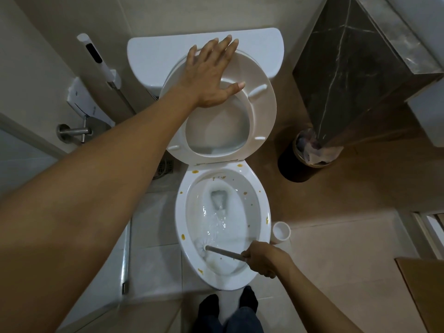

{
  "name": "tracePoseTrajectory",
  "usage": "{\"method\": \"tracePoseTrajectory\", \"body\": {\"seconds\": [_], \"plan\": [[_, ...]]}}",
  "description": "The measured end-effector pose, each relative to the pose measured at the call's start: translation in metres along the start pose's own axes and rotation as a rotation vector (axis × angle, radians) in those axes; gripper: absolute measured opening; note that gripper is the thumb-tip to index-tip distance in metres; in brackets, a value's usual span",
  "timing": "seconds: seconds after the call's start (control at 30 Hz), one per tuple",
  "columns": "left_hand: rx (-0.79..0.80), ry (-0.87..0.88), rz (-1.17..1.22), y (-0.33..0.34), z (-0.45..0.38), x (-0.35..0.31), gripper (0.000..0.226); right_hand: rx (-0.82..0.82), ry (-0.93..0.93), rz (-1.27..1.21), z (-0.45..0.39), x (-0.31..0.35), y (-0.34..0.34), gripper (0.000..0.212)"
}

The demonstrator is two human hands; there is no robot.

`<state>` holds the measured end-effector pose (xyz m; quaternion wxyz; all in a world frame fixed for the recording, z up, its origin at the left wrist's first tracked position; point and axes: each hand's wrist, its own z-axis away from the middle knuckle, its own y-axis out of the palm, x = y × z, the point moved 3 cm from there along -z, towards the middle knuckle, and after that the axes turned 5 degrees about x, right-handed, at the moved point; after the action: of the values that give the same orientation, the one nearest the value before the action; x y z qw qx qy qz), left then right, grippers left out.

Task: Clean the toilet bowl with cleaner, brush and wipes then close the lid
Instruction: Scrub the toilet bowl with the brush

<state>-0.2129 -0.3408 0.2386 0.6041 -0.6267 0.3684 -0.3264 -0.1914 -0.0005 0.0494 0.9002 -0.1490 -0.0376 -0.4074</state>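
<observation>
The white toilet bowl (263, 212) stands open below me, with yellow-brown spots on its rim and water running down inside. My left hand (211, 73) rests flat, fingers spread, on the raised seat and lid (262, 109), which lean against the tank (153, 54). My right hand (265, 259) grips the grey handle of the toilet brush (223, 252). Its white head (200, 246) lies against the near-left inside wall of the bowl.
A white brush holder (281, 233) stands on the floor right of the bowl. A dark bin with a bag (310, 152) sits under the marble counter (355, 68). A bidet sprayer (101, 61) hangs on the left wall. A cardboard box (422, 292) is at the right. My feet (228, 306) are at the bowl's front.
</observation>
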Motion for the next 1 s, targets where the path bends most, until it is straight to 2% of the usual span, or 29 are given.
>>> {"method": "tracePoseTrajectory", "body": {"seconds": [0.13,0.27,0.37,0.57,0.73,0.9,1.0], "plan": [[-0.003,0.001,-0.007,0.0,0.0,0.0,0.087,-0.067,-0.032,0.005,-0.008,0.011,-0.009,0.037],[-0.009,0.005,-0.001,0.0,-0.001,0.0,0.085,-0.207,-0.067,-0.03,-0.024,0.03,-0.016,0.036],[-0.01,0.007,0.008,0.001,-0.001,0.001,0.084,-0.246,-0.093,-0.051,-0.032,0.04,-0.011,0.04],[-0.013,0.008,0.002,0.001,0.0,0.001,0.084,-0.148,-0.059,-0.059,-0.026,0.032,-0.02,0.034],[-0.011,0.008,0.001,0.001,0.0,0.001,0.085,-0.084,0.019,0.069,-0.01,0.012,-0.029,0.032],[-0.008,0.001,0.015,0.001,0.0,0.001,0.086,-0.105,-0.013,0.112,-0.009,0.015,-0.025,0.039],[-0.009,0.003,0.016,0.002,0.0,0.0,0.085,-0.15,-0.018,0.035,-0.017,0.022,-0.019,0.035]]}}
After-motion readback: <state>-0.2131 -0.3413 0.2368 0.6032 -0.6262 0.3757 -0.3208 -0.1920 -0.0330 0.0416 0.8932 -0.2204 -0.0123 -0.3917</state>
